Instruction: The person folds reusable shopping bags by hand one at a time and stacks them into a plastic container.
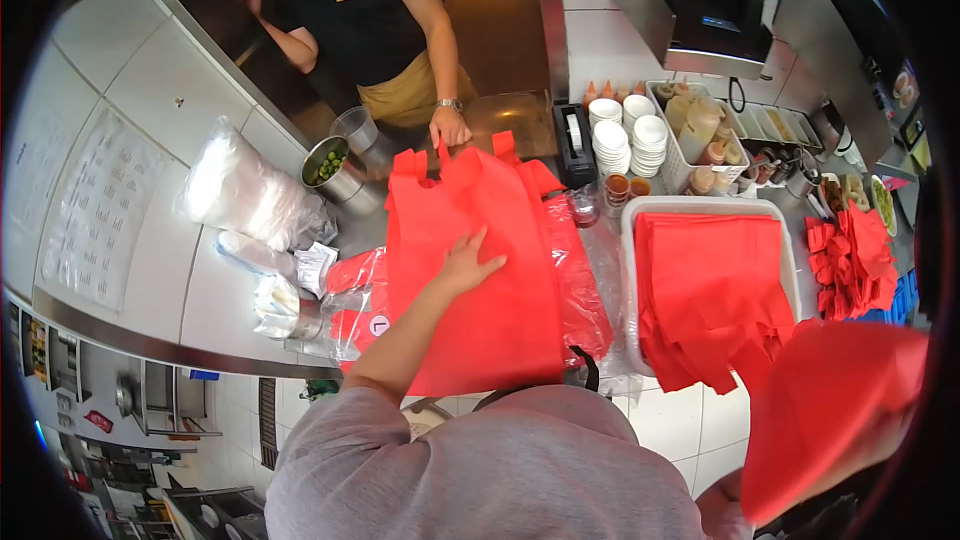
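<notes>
My left hand (467,266) lies with its fingers spread on a large red bag (480,200) on the counter, and holds nothing. Under and beside that bag are more red bags in clear plastic (580,285). At the lower right a loose red bag (825,410) hangs raised over my right arm and covers my right hand, so its fingers are hidden. Between the two, a white bin (628,270) holds a stack of folded red bags (710,280).
Across the counter a person in a black shirt (365,25) has one hand (450,126) at the red bag's handle. White cups (612,145), a sauce-bottle basket (680,172), a metal pot of green fruit (340,180), plastic bags (245,185) and red bundles (850,260) stand around.
</notes>
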### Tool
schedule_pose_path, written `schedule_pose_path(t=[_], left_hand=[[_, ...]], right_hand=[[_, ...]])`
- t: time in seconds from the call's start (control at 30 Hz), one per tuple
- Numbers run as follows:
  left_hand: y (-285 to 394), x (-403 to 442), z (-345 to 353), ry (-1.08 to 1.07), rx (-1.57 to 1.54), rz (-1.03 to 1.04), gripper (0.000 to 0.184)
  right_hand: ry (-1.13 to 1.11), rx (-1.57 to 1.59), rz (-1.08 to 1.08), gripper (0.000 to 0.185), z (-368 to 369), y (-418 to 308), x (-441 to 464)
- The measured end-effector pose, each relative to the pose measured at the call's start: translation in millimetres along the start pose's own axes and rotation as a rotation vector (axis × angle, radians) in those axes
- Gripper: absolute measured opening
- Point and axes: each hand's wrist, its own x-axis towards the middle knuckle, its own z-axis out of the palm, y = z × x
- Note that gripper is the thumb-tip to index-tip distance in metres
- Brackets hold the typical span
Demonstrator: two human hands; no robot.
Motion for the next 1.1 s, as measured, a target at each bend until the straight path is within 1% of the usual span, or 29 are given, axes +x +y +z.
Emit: schedule_pose_path(t=[0.07,0.13,0.17,0.2,0.23,0.27,0.3,0.33,0.37,0.4,0.43,0.47,0.5,0.53,0.57,0.6,0.63,0.67,0.7,0.77,0.8,0.83,0.87,0.9,0.97,1.0,1.03,1.07,1.1], left_hand=[[56.3,-22.9,-48.3,0.149,-0.592,0.402,0.074],[132.8,-68.5,-86.1,-0.024,-0.964,0.657,0.071],[164.2,-87.3,-93.9,-0.218,-1.138,0.777,0.07],[193.5,-103.4,-95.3,-0.422,-1.307,0.895,0.07],[222.4,-115.3,-89.9,-0.547,-1.401,0.91,0.072],[245.0,-118.5,-76.9,-0.524,-1.434,0.88,0.073],[262.7,-120.8,-62.1,-0.507,-1.468,0.847,0.075],[263.0,-115.0,-52.8,-0.439,-1.321,0.673,0.07],[259.2,-110.4,-46.4,-0.376,-1.172,0.504,0.065],[274.3,-130.7,-57.1,0.249,-1.172,0.668,0.051],[250.2,-120.6,-40.7,0.573,-1.05,0.56,0.043],[226.2,-133.8,-57.1,1.064,-0.618,0.545,0.042],[182.9,-139.3,-24.5,1.183,-0.644,0.273,0.048],[136.3,-141.8,15.8,1.174,-0.547,0.025,0.048],[105.9,-147.5,59.6,1.141,-0.446,-0.23,0.048],[97.5,-154.3,95.3,1.138,-0.441,-0.263,0.048],[88.8,-157.4,121.0,0.919,-0.268,-0.371,0.048],[80.1,-164.5,141.9,0.684,-0.101,-0.472,0.049],[68.2,-164.8,155.4,0.679,-0.097,-0.503,0.049],[46.9,-148.6,158.7,0.701,-0.346,-0.484,0.052],[41.8,-149.5,157.9,0.71,-0.36,-0.521,0.052],[35.4,-147.9,153.6,0.812,-0.496,-0.495,0.055],[25.9,-147.2,150.2,0.918,-0.62,-0.457,0.058],[17.1,-147.2,146.5,0.934,-0.609,-0.472,0.058],[-0.5,-138.2,139.0,1.211,-0.916,-0.417,0.059],[-10.4,-133.5,124.0,1.217,-0.905,-0.398,0.059],[-11.9,-135.7,99.2,1.293,-1.039,-0.349,0.057],[-8.9,-140.3,79.7,1.359,-1.178,-0.307,0.056],[-2.3,-141.5,61.2,1.345,-1.179,-0.31,0.056]], right_hand=[[-0.045,0.015,-0.086,0.025,22.0,-6.1,10.0],[-0.123,0.061,-0.181,0.025,52.3,-17.7,14.8],[-0.164,0.118,-0.206,0.025,67.8,-23.2,13.3],[-0.201,0.27,-0.162,0.027,80.3,-30.2,4.0],[-0.241,0.419,-0.118,0.031,101.7,-39.7,-15.2],[-0.337,0.637,0.07,0.03,105.3,-44.0,-18.5],[-0.444,0.764,0.266,0.029,104.9,-49.3,-21.6],[-0.581,0.801,0.369,0.028,101.0,-49.9,-19.5],[-0.63,0.798,0.401,0.028,96.6,-43.3,-16.3],[-0.613,0.687,0.371,0.028,87.7,-33.4,-8.4],[-0.604,0.589,0.343,0.028,80.9,-23.1,-0.4],[-0.588,0.55,0.383,0.028,69.5,-14.1,9.5],[-0.627,0.52,0.401,0.029,56.3,-4.7,22.8],[-0.647,0.516,0.458,0.029,43.7,5.3,37.9],[-0.672,0.501,0.525,0.029,30.6,15.4,53.1],[-0.671,0.471,0.554,0.029,20.9,24.9,67.1],[-0.662,0.448,0.577,0.029,14.4,36.2,79.8],[-0.571,0.385,0.546,0.029,6.9,49.0,91.9],[-0.573,0.406,0.565,0.031,2.6,52.5,98.3],[-0.582,0.428,0.612,0.033,6.3,34.6,96.0],[-0.63,0.446,0.587,0.035,4.8,34.0,99.2],[-0.67,0.47,0.558,0.036,2.7,35.6,102.6],[-0.66,0.47,0.539,0.036,-0.1,38.2,104.5],[-0.643,0.476,0.536,0.035,-4.4,42.9,107.0],[-0.538,0.389,0.515,0.034,-6.1,32.1,98.7],[-0.515,0.403,0.485,0.035,-19.2,47.7,111.5],[-0.497,0.404,0.483,0.035,-25.0,48.3,112.1],[-0.429,0.378,0.456,0.035,-28.6,45.5,114.3],[-0.369,0.346,0.43,0.035,-31.1,41.9,116.6]])
